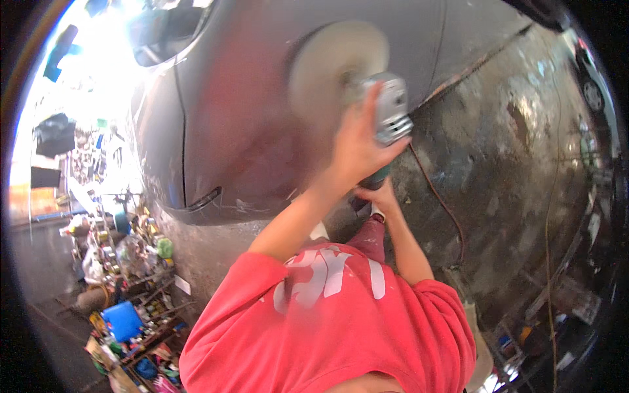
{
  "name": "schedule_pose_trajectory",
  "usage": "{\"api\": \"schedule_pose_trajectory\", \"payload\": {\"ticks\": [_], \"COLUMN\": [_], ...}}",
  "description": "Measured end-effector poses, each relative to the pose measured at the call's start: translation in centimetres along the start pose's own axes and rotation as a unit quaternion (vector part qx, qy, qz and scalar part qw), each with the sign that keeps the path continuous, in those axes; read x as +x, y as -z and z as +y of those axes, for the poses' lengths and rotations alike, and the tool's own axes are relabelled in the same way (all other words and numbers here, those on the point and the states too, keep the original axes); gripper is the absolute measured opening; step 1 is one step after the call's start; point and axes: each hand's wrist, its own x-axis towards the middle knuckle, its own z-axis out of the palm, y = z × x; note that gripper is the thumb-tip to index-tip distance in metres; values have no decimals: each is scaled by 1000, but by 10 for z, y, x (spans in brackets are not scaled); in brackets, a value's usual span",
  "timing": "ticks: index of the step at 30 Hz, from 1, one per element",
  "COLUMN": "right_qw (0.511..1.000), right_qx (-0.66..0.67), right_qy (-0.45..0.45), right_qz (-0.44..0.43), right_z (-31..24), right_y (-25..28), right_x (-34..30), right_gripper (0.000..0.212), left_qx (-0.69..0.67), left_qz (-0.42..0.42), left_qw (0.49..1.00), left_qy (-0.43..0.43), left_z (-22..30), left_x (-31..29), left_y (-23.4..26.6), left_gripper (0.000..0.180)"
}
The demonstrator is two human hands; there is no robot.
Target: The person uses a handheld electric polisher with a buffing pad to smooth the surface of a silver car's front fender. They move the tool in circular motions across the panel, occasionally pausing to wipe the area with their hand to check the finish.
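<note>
Left hand [360,141] is holding the polisher [392,108] by its metal head, right hand [380,194] lower down, blurred pad [324,69] spinning over far grey car panel [242,105]; polishing looks underway, amount left unclear.

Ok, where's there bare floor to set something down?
The freest patch is the stained floor at right, between the dark cord and the long cable. Crowded: the heaped clutter at left, and around the power tool, held by the left hand and right hand before the car panel.
</note>
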Motion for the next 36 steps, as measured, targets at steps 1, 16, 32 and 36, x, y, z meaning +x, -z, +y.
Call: {"api": "schedule_pose_trajectory", "payload": {"ticks": [1,16,32,36], "right_qw": [999,955,894,938], "right_qx": [-2,-266,-434,-321], "right_qy": [34,85,101,131], "right_qz": [10,-98,-47,27], "right_z": [-22,26,-136,-206], "right_y": [6,-98,-125,-111], "right_x": [7,-49,-63,-60], "right_gripper": [75,98,111,98], "left_qx": [-44,-175,-88,-306], "left_qz": [-6,88,273,234], "left_qw": [999,975,958,922], "left_qy": [18,106,27,-38], "left_z": [2,-69,-39,7], "left_x": [17,-152,-118,-6], "left_y": [-10,74,124,125], "left_gripper": [107,118,121,119]}}
